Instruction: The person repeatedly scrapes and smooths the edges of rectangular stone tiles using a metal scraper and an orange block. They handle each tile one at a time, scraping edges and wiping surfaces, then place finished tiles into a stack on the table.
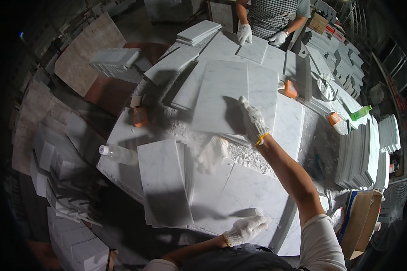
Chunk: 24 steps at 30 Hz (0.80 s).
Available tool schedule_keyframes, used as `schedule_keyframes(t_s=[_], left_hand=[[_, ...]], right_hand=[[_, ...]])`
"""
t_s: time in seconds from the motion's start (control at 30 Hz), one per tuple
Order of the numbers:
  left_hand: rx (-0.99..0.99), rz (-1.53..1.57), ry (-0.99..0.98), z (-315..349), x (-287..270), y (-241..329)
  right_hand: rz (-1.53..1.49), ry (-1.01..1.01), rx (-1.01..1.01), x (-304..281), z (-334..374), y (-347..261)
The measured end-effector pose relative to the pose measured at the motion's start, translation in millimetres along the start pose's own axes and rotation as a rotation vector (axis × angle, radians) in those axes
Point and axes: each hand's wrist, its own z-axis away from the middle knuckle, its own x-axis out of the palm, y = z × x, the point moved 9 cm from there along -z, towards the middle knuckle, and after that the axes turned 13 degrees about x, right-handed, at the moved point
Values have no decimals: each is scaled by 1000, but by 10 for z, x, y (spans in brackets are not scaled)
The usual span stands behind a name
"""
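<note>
My right hand [254,121], in a white knitted glove with a yellow cuff, reaches over the right part of a pale grey-veined marble tile [218,95]. Its fingers are stretched out and throw a shadow on the tile; whether they touch it I cannot tell. My left hand [248,229], gloved too, is close to my body above the near marble surface [253,194]. Its fingers are curled together, and what they hold, if anything, is hidden. A loose white glove [212,153] lies between the tile and a stack of leaning tiles [163,180].
Across the table a gloved co-worker [276,22] touches a smaller tile [254,49]. White stone chips [251,159] lie mid-table. Orange tape measures [140,116], a clear bottle [117,153] and a green bottle [361,113] lie around. Tile stacks [359,153] stand right, more left.
</note>
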Motion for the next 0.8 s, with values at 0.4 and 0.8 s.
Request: schedule_keyframes(t_s=[0.4, 0.8], left_hand=[[-137, 249, -85, 116, 191, -306], [-147, 289, -128, -4, 207, -302]], right_hand=[[-525, 73, 337, 1158, -1330, 255], [-87, -47, 442, 1420, -1514, 255]])
